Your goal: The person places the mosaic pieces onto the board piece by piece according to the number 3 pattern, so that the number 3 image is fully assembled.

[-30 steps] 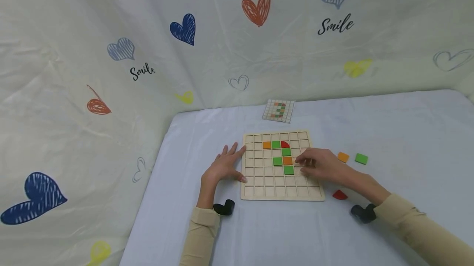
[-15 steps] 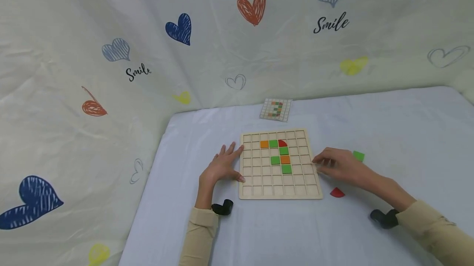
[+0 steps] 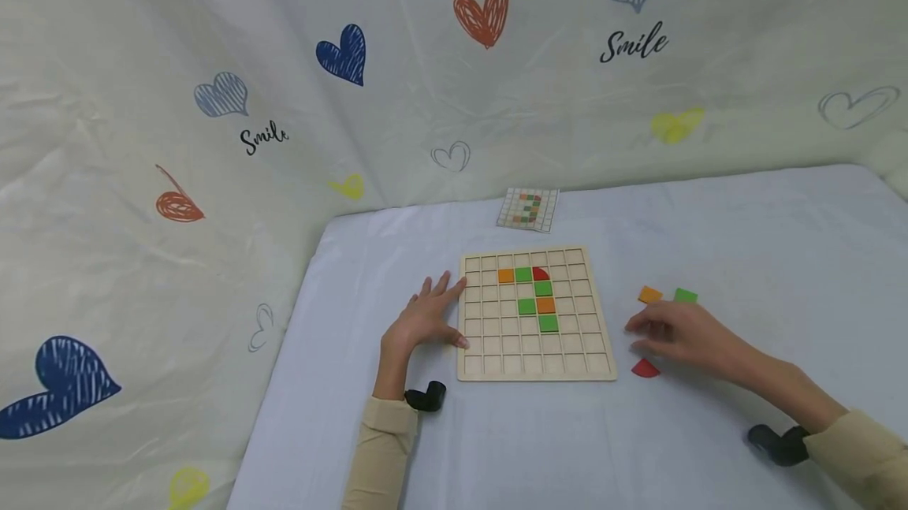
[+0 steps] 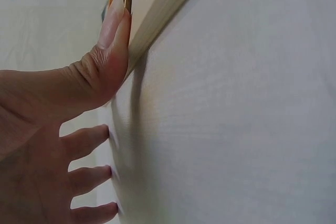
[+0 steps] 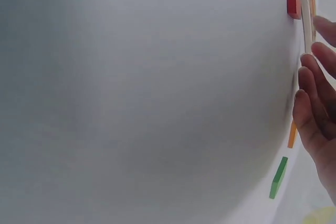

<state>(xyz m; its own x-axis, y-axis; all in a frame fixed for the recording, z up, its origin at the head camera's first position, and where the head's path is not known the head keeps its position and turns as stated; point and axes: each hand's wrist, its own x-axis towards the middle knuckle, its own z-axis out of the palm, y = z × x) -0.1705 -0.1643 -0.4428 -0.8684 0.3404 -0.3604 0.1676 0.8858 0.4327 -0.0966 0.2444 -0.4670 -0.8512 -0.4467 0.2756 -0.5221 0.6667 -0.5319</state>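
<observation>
A wooden grid board [image 3: 496,368] lies on the white cloth, with several coloured tiles set in its cells: orange, green and a red quarter-round. My left hand [image 3: 423,319] rests at the board's left edge, fingers spread; in the left wrist view its thumb [image 4: 113,35] touches the board's edge. My right hand [image 3: 684,334] hovers right of the board, its fingers loosely bent with nothing seen between them. Just below its fingertips lies a loose red quarter-round tile [image 3: 645,368]. A loose orange tile [image 3: 649,295] and a loose green tile [image 3: 686,295] lie behind that hand.
A small printed card [image 3: 528,210] with a coloured grid pattern lies behind the board, near the cloth-covered wall. The wall hanging [image 3: 397,132] bears hearts and writing. A black wrist camera [image 3: 426,397] sits by each forearm.
My right hand has withdrawn from over the board, moving right and then toward me near the red tile. The orange loose tile shows again. My left hand stays at the board's edge.
</observation>
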